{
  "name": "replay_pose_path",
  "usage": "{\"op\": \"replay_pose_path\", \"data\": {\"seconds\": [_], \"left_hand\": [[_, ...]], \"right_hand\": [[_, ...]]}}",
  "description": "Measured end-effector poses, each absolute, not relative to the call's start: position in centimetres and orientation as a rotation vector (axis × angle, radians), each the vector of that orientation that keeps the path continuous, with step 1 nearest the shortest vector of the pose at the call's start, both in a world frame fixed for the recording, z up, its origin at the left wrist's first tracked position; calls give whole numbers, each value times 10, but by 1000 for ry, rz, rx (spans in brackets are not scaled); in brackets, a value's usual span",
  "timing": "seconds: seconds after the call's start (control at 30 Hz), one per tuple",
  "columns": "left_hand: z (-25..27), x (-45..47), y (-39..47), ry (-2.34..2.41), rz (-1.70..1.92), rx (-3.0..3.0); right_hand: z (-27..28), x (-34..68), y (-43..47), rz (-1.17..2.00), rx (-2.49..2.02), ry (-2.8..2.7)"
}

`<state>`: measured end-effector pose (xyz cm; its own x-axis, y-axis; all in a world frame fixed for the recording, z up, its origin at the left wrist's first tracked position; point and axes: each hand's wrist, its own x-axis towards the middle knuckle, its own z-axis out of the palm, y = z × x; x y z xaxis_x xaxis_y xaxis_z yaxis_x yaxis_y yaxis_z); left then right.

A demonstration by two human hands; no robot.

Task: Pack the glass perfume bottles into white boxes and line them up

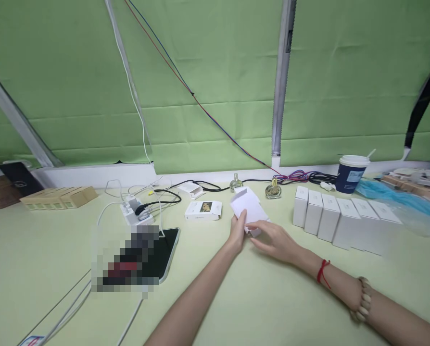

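Note:
A small white cardboard box with its flaps open is up off the table in the middle. My left hand grips it from the left and below, thumb on its face. My right hand is at its lower right end, fingers bent against the flap there; whether they pinch it is unclear. Just behind the box stand two small glass bottles, one partly hidden by it and one to its right. To the left lies a white box with a picture, and behind that another small white box.
Several white boxes stand in a row at right, before a lidded cup and blue plastic. At left are a tablet, a power strip, cables and tan boxes. A green curtain hangs behind.

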<state>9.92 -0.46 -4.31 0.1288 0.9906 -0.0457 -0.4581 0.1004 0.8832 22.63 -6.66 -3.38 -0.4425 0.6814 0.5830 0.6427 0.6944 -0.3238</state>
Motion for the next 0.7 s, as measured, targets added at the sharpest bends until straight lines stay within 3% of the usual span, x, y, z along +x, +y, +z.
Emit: {"op": "replay_pose_path", "data": {"seconds": [0.27,0.7], "left_hand": [[-42,90,8,773,976,1022],[-37,95,3,734,744,1119]], "right_hand": [[-39,244,-52,-121,-1248,-1846],[-44,247,-49,503,-1388,-1478]]}}
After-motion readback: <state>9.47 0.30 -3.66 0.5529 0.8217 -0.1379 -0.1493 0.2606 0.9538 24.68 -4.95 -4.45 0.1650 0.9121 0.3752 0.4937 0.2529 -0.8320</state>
